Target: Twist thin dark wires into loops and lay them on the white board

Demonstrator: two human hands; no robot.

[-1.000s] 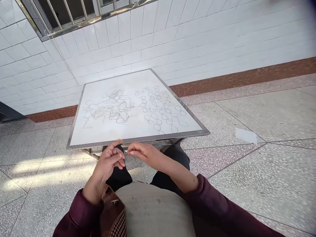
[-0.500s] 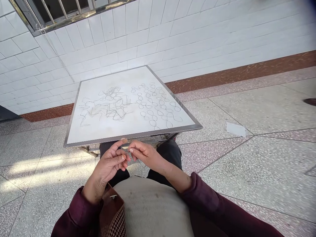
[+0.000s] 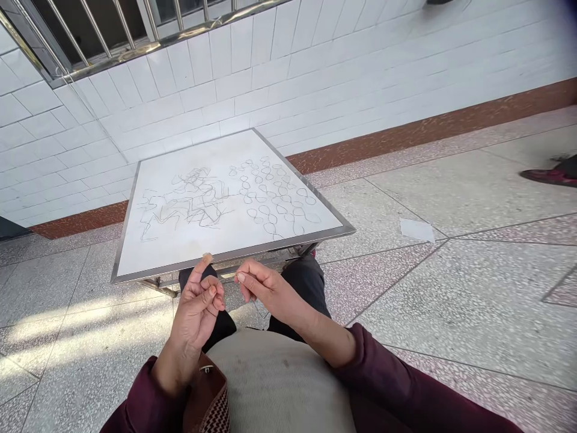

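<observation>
In the head view, two bare hands are held up in the middle of the picture, just in front of the near edge of a table [image 3: 279, 245]. The left hand [image 3: 196, 313] is turned palm up, with one finger pointing up and the other fingers [image 3: 213, 297] curled in. A small tan spot [image 3: 207, 258] sits on the tip of the finger pointing up, just by the table edge. The right hand [image 3: 270, 288] reaches in from the right, and its thumb and pointing finger [image 3: 243, 277] are pressed close in a small pinch. If they pinch a thin thread, it is too thin to tell. The hands are near each other but not touching. The white table top has a messy scribble [image 3: 184, 204] on its left side and rows of loops [image 3: 270, 198] on its right side. Dark pants [image 3: 306, 288] show below the table, and dark red sleeves [image 3: 396, 385] cover both arms. White tiles [image 3: 180, 78] fill the top of the picture, with metal bars [image 3: 90, 30] at the upper left. A bit of white paper [image 3: 417, 230] lies on the speckled floor [image 3: 451, 300] to the right, and a dark red shoe [image 3: 552, 177] shows at the right edge.
</observation>
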